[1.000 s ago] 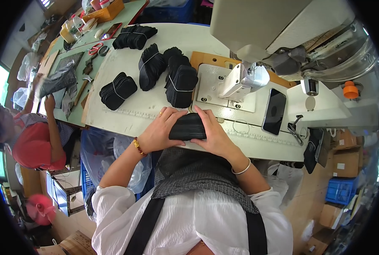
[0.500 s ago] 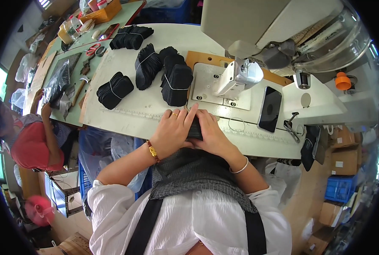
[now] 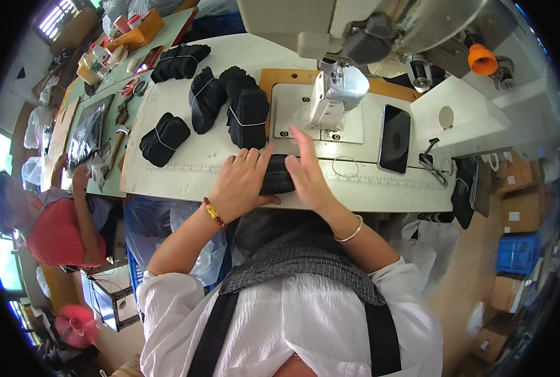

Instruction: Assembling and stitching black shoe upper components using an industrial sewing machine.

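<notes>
At the front edge of the white sewing table, a stack of black fabric pieces (image 3: 279, 176) lies between my hands. My left hand (image 3: 241, 179) grips its left end, fingers over the top and thumb on the near side. My right hand (image 3: 312, 179) is at the other end, its thumb against the stack and its fingers stretched out, slightly blurred. A thin pale loop (image 3: 346, 166) lies to the right of it. Beyond my hands are several banded black bundles (image 3: 248, 116), one bundle (image 3: 164, 139) apart at the left. The sewing machine head (image 3: 338, 94) stands just past my right fingers.
A phone (image 3: 395, 138) lies right of the machine, with small metal thread snips (image 3: 432, 163) beside it. A ruler strip (image 3: 387, 180) runs along the table front. To the left, a person in red (image 3: 63, 226) works at a green table holding red-handled scissors (image 3: 130, 87).
My view has shifted. My hands have moved apart, showing more of the black stack, which now lies on the table edge. My right fingers have lifted and spread away from the left hand.
</notes>
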`<state>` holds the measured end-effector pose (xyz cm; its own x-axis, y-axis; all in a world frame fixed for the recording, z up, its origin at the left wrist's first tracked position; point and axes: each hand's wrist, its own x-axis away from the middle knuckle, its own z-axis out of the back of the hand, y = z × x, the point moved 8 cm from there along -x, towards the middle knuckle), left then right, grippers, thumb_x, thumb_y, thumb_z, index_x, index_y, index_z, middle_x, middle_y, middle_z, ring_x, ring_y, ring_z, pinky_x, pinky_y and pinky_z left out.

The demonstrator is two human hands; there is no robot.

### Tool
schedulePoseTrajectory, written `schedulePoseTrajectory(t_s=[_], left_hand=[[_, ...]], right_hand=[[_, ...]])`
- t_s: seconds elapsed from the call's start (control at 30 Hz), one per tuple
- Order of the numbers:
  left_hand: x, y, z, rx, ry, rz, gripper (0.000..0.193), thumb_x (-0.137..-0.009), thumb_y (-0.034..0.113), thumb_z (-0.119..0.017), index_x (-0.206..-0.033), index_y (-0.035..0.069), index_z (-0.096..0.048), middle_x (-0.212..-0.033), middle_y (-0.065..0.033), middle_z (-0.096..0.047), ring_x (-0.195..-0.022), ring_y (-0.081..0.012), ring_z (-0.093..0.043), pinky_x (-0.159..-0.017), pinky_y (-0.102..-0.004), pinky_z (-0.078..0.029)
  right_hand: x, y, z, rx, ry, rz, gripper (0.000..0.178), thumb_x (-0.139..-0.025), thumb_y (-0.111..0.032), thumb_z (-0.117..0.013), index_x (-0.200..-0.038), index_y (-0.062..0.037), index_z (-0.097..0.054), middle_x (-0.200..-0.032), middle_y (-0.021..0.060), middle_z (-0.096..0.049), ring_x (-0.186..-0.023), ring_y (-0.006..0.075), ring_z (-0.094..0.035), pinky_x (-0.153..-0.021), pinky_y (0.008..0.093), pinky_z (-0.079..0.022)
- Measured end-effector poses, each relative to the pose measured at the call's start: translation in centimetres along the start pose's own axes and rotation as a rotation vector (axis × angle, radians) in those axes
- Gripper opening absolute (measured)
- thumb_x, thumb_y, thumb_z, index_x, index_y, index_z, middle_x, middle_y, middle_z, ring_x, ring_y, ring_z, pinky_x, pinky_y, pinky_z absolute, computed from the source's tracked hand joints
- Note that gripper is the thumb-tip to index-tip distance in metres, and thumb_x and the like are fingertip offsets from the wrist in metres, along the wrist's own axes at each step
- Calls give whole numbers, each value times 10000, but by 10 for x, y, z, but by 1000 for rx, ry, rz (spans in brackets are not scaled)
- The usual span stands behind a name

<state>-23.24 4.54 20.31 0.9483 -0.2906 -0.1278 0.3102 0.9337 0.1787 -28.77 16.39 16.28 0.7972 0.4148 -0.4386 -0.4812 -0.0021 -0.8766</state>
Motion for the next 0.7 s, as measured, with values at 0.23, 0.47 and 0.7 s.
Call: schedulePoseTrajectory(t_s=[0.23, 0.47, 0.7], left_hand=[[9, -10, -1, 204, 122, -28, 996, -588, 297, -925, -1431, 37, -462, -1151, -119, -573, -1073, -359, -547, -889, -435, -472], [5, -7, 1, 91, 177, -128, 864, -577, 366, -927, -1298, 66, -555, -1069, -88, -571, -991, -306, -573, -839, -421, -512], [5, -9, 3, 23, 73, -16, 904, -583, 397, -912, -1328, 63, -524, -1151, -92, -583, -1092, -306, -565, -973, -486, -441]], right_hand=[[3, -6, -20, -3, 69, 50, 443, -1018, -232, -543, -1368, 31, -477, -1353, 218, -508, -1251, 358, -495, -1091, 416, -372], [0, -6, -19, -37, 152, -60, 229, -979, -101, -584, -1183, 1, -562, -1064, 143, -571, -1037, 294, -553, -949, 385, -435], [1, -17, -23, 341, 35, 34, 337, -919, -104, -618, -1234, -1, -559, -1093, 174, -577, -1036, 377, -525, -934, 451, -425]])
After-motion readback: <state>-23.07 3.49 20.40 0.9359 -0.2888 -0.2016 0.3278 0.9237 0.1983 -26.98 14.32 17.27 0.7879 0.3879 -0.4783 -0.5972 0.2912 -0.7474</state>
